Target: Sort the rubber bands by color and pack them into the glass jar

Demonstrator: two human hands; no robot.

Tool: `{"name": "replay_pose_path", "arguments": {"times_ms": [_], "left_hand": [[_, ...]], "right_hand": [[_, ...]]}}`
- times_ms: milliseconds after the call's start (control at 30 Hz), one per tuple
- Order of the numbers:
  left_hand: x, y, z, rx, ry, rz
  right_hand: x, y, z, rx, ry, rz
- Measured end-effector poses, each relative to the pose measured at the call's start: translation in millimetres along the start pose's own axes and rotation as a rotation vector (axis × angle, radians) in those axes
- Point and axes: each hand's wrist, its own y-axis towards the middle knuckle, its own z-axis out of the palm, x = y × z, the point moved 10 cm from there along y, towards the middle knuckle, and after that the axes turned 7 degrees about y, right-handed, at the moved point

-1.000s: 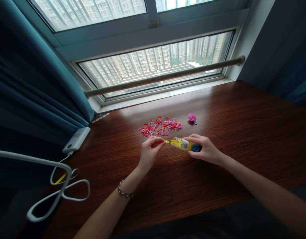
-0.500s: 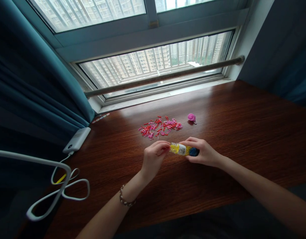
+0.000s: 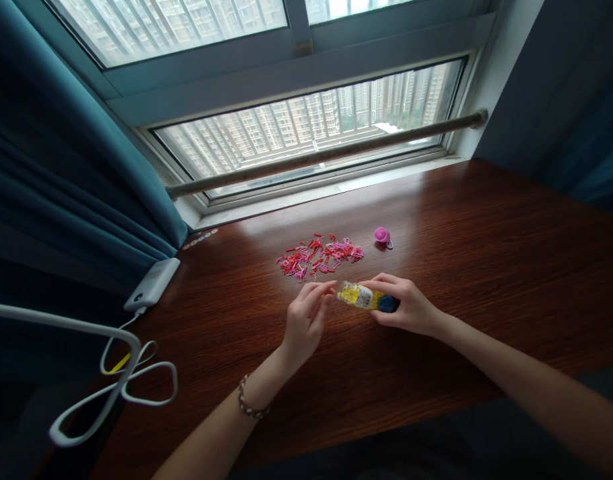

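**Holding a small bottle sideways, mid-frame**

So the right hand (image 3: 411, 308) has its fingers (image 3: 386, 281) wrapped round a little clear bottle (image 3: 357, 296) full of yellow bits. The bottle is just above the worktop (image 3: 486, 253), a bit right of the frame's centre. It's lying almost flat, with the blue end tucked into the palm and the open end pointing left. My guess is that hold keeps the mouth aimed straight at the other hand and the bottle braced so it can't roll.

The left hand (image 3: 306, 321) sits right at that mouth, thumb and forefinger drawn close together at the tips. I honestly can't tell whether they're pinching anything or just hovering, it's too small to see. There's a bracelet (image 3: 249, 403) on that wrist.

Just above the hands there's a loose scatter of red and pink bands (image 3: 319, 253), spread flat rather than heaped, probably so single ones are easy to pick out. What looks like a pink cap (image 3: 382, 235) sits to the right of the pile, apart from it, so it doesn't get mixed in.

Over at the left edge a power bank (image 3: 151, 283) lies by the curtain (image 3: 61, 173), and its white cable (image 3: 136, 393) loops down toward the lower left, well away from the hands. The window (image 3: 306, 127) runs across the top of the frame.
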Motion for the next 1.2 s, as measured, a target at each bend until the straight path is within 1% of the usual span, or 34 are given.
{"name": "replay_pose_path", "arguments": {"times_ms": [100,167,233,367,533,600,633,700,833,900,967,1000,1067,1200], "left_hand": [[10.0,-3.5,0.2,-0.022,-0.101,-0.103],[12.0,-5.5,2.5,-0.007,-0.088,-0.122],[10.4,-7.0,4.2,0.011,-0.05,-0.102],[-0.7,-10.4,1.2,-0.023,0.06,0.02],[-20.8,-16.0,-2.6,-0.075,0.173,0.247],[-28.7,-17.6,-2.9,-0.074,0.19,0.336],[-30.9,-17.4,-2.1,-0.061,0.192,0.358],[-29.2,-14.4,2.3,-0.002,0.176,0.325],[-15.3,-11.1,24.6,0.216,0.042,0.127],[-13.4,-13.8,37.2,0.316,-0.037,0.085],[-12.9,-15.9,45.3,0.377,-0.11,0.068],[-12.1,-15.8,46.8,0.386,-0.145,0.06],[-10.2,-12.8,42.7,0.349,-0.204,0.053],[-8.9,-4.5,19.8,0.2,-0.256,0.089]], "right_hand": [[0.1,-0.2,-0.6,-0.002,-0.009,0.0],[0.7,-0.4,-0.3,0.0,-0.011,-0.005],[0.6,-0.6,-0.6,-0.005,-0.016,-0.004],[0.5,-0.3,-0.5,-0.009,-0.035,0.003],[2.5,-0.2,2.3,0.012,-0.036,0.005],[2.5,-0.5,3.0,0.016,-0.035,0.007],[2.5,-0.7,3.4,0.017,-0.033,0.006],[2.8,-1.3,5.5,0.028,-0.022,0.002],[4.1,-3.4,13.3,0.072,0.005,-0.008],[5.3,-4.7,17.5,0.096,-0.003,-0.019],[5.5,-5.6,20.1,0.11,-0.011,-0.024],[5.1,-5.7,20.5,0.111,-0.008,-0.021],[4.0,-5.0,20.1,0.108,0.017,-0.009],[2.5,-2.1,15.5,0.085,0.065,0.015]]}}
